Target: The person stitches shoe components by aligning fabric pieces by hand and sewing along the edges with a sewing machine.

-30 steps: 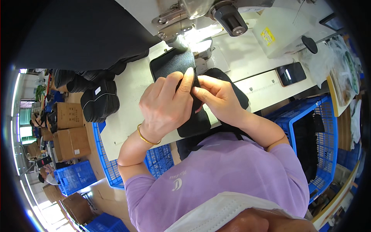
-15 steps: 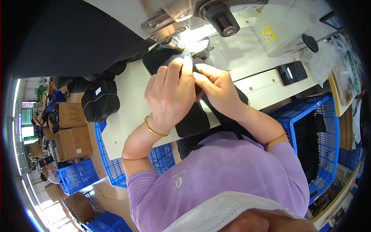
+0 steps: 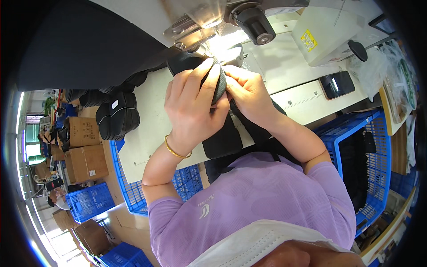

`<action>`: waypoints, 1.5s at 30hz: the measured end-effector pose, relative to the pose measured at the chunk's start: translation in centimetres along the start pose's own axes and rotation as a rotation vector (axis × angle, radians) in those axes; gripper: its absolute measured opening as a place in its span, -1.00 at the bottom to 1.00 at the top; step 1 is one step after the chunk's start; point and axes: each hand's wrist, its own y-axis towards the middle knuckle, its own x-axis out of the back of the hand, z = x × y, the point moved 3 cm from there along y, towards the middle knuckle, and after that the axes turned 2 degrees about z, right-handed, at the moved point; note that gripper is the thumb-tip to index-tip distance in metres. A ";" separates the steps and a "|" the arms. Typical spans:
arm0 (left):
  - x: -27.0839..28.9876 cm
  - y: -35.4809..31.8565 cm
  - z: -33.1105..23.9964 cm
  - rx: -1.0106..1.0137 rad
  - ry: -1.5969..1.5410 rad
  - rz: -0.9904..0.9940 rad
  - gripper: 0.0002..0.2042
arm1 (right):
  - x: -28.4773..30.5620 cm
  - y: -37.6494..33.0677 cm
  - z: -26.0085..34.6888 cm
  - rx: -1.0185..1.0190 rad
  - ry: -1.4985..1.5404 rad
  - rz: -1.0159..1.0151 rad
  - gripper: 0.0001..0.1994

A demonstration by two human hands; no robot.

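A black padded fabric piece (image 3: 181, 63) lies under the head of the sewing machine (image 3: 191, 40), in the light of its lamp. My left hand (image 3: 189, 104) grips it, fingers laid over the top and the thumb lower down by its raised, textured edge. Close on the right, my right hand (image 3: 252, 95) pinches the same edge between thumb and fingers; the fingertips partly hide what they hold. Below the hands, a black flap (image 3: 222, 141) and a black strip (image 3: 249, 127) hang toward my lap. Whether they belong to the same piece I cannot tell.
Tied bundles of black pieces (image 3: 118, 116) sit at the table's left. A phone (image 3: 336, 84) lies on the right of the white table (image 3: 147, 111). Blue crates (image 3: 384, 155) stand at right and below left. Cardboard boxes (image 3: 86, 164) and people are farther left.
My left fingers have spread and shifted over the fabric, baring more of its textured edge between the hands. The right hand keeps its pinch, nearly in place.
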 end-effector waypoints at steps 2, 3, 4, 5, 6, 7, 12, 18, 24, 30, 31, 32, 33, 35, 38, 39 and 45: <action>0.3 -0.1 0.1 0.020 -0.074 0.006 -0.70 | 0.0 0.0 0.0 0.007 0.059 -0.001 -0.76; 0.5 -0.2 0.4 0.015 -0.059 -0.020 -0.68 | 0.2 0.1 0.1 0.024 -0.023 -0.005 -0.76; 0.6 -0.4 0.6 0.010 -0.045 -0.047 -0.66 | 0.3 0.1 0.3 0.041 -0.105 -0.010 -0.76; 0.6 -0.5 0.8 0.011 -0.045 -0.047 -0.66 | 0.2 0.2 0.3 0.041 -0.105 -0.009 -0.76; 0.5 -0.6 1.0 0.012 -0.054 -0.050 -0.67 | 0.2 0.2 0.4 0.029 -0.080 -0.009 -0.76; 0.5 -0.6 1.1 0.012 -0.064 -0.052 -0.67 | 0.2 0.2 0.4 0.017 -0.056 -0.009 -0.76; 0.4 -0.4 1.3 0.038 -0.055 -0.079 -0.69 | 0.2 0.0 0.7 -0.017 -0.070 0.016 -0.75; -0.1 0.1 1.4 0.120 -0.047 -0.089 -0.71 | 0.4 -0.6 0.1 -0.023 -0.048 -0.028 -0.73; 0.0 -0.4 1.5 0.361 -0.191 0.034 -0.71 | 0.3 -1.1 0.2 0.215 -0.472 -0.069 -0.69; -0.8 -7.5 4.3 0.978 -1.040 0.244 -0.63 | -1.9 -3.7 0.4 0.705 -1.025 0.220 -0.64; -0.7 -8.9 4.1 1.019 -1.139 0.168 -0.60 | -1.0 -4.0 0.8 0.604 -0.943 0.113 -0.63; -0.4 -10.0 3.8 1.062 -1.237 0.088 -0.58 | -0.2 -4.5 0.7 0.499 -0.857 0.008 -0.62; 0.0 -10.7 3.3 1.075 -1.293 0.060 -0.54 | 0.7 -4.6 -0.4 0.316 -0.758 -0.151 -0.63; 0.0 -11.6 2.2 1.069 -1.301 0.034 -0.54 | 1.9 -4.2 -1.7 0.112 -0.579 -0.131 -0.75; 0.3 -12.2 1.3 1.070 -1.331 -0.003 -0.53 | 2.2 -4.4 -3.2 -0.123 -0.226 -0.007 -0.85; 0.4 -12.2 1.3 1.100 -1.351 -0.011 -0.52 | 2.3 -4.4 -3.1 -0.165 -0.190 0.014 -0.86; 0.1 -12.6 2.7 1.116 -1.233 -0.004 -0.55 | 3.0 -4.8 -3.3 -0.175 -0.116 0.013 -0.83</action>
